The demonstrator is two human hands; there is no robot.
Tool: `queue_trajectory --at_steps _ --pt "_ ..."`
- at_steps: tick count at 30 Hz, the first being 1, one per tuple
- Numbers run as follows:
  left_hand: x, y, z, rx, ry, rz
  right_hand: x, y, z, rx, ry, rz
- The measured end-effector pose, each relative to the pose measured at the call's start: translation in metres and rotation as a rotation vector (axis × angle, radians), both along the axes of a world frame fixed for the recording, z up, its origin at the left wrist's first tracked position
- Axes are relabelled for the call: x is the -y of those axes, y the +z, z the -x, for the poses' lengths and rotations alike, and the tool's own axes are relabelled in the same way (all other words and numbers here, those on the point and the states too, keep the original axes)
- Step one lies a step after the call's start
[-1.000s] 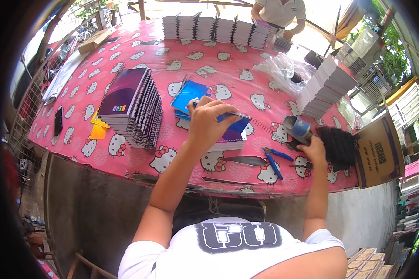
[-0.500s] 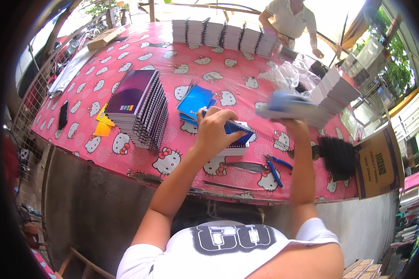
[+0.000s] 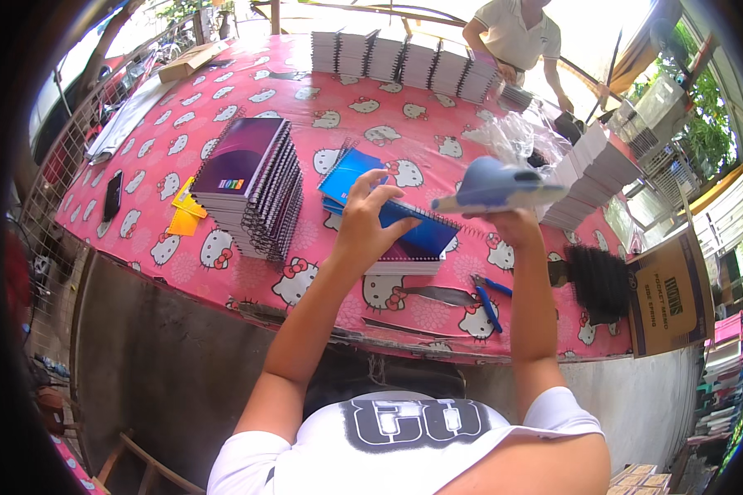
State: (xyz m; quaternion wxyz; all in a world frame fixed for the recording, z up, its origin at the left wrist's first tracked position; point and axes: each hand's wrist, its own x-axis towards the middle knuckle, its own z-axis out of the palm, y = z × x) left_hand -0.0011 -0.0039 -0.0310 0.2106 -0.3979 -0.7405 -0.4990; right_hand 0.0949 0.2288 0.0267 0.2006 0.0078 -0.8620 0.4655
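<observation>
Blue spiral notebook (image 3: 409, 233): head view, worktop (image 3: 248, 99) centre, atop a small stack. Light, stiff-covered, bendy; best taken by the free edge opposite the coil. Left hand (image 3: 367, 223) grip spread on the cover. Right hand (image 3: 512, 224) at 2 o'clock, grip closed around a blue-grey tool (image 3: 495, 186), raised higher than before. Purple notebook stack (image 3: 252, 186) at 9 o'clock.

My two hands (image 3: 370, 221), one phone (image 3: 113, 195), two pens (image 3: 489, 299), one box (image 3: 670, 297), one purple notebook stack (image 3: 252, 186).
</observation>
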Motion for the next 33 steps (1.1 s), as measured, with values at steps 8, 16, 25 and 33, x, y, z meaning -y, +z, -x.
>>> queue_trajectory --at_steps 8,16,25,33 --pt "0.009 -0.022 0.009 0.677 -0.354 -0.569 0.024 0.003 0.034 0.076 0.075 0.039" --pt "0.019 -0.029 0.011 0.771 -0.422 -0.580 0.013 -0.008 0.042 0.114 -0.055 -0.216" --pt "0.013 -0.019 0.011 0.677 -0.509 -0.603 -0.086 -0.079 -0.125 0.353 -1.022 -0.653" --pt "0.008 -0.005 -0.049 -0.070 -0.210 -0.405 0.025 -0.106 -0.144 0.088 -0.483 -0.874"
